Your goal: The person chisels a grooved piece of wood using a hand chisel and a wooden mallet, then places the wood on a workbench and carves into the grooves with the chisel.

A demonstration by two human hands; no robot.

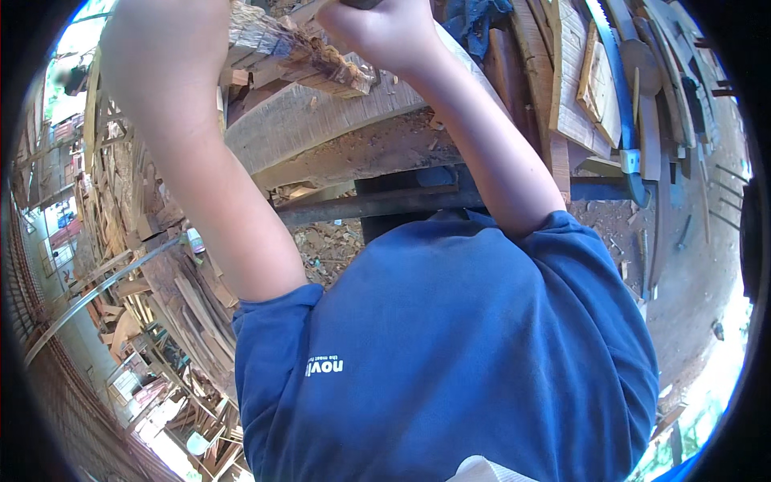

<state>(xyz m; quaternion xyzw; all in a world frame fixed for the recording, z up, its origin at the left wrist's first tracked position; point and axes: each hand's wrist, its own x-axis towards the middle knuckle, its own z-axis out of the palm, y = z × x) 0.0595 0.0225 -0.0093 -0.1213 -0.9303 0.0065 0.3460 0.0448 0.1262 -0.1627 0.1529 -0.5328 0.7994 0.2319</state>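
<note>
My left hand is at the upper left, with its fingers hidden past the top edge of the head view. To the right, at the top edge, my right hand is closed around a dark object, of which only a sliver shows. Between the two hands lies a rough, splintery piece of wood, with a jagged, dark-streaked edge. It rests over a thick wooden plank of the workbench. Whether my left hand touches the rough wood cannot be made out.
Right of my right arm, boards lie beside a long blue saw with a blue handle. A dark blue cloth is bunched at the top. Wood offcuts crowd the left side, and chips litter the ground below the bench.
</note>
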